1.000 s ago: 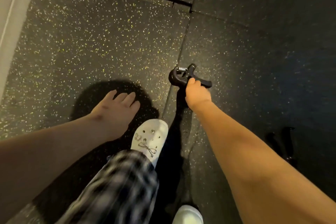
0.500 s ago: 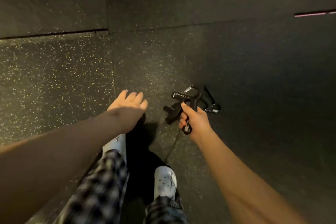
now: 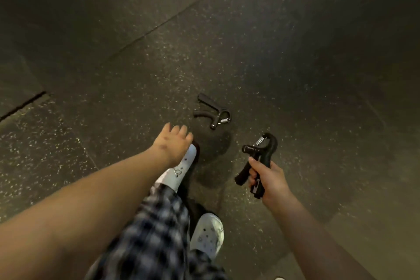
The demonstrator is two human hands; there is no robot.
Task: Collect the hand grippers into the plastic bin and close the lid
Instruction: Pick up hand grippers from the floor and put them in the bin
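My right hand point(image 3: 269, 180) grips a black hand gripper point(image 3: 261, 151) by one handle, spring end up, lifted off the floor. A second black hand gripper point(image 3: 212, 111) lies flat on the dark speckled floor, ahead and a little left of the held one. My left hand point(image 3: 173, 144) is stretched forward with fingers apart and empty, just short of the lying gripper and to its lower left. No plastic bin or lid is in view.
Dark rubber floor tiles point(image 3: 136, 75) with pale specks, with seams running diagonally at the left. My legs in checked trousers point(image 3: 156, 229) and white clogs point(image 3: 208, 236) stand below my hands.
My right hand has lifted the gripper off the floor and carried it to the right. The view has turned, bringing the second gripper fully into sight ahead of my left hand.
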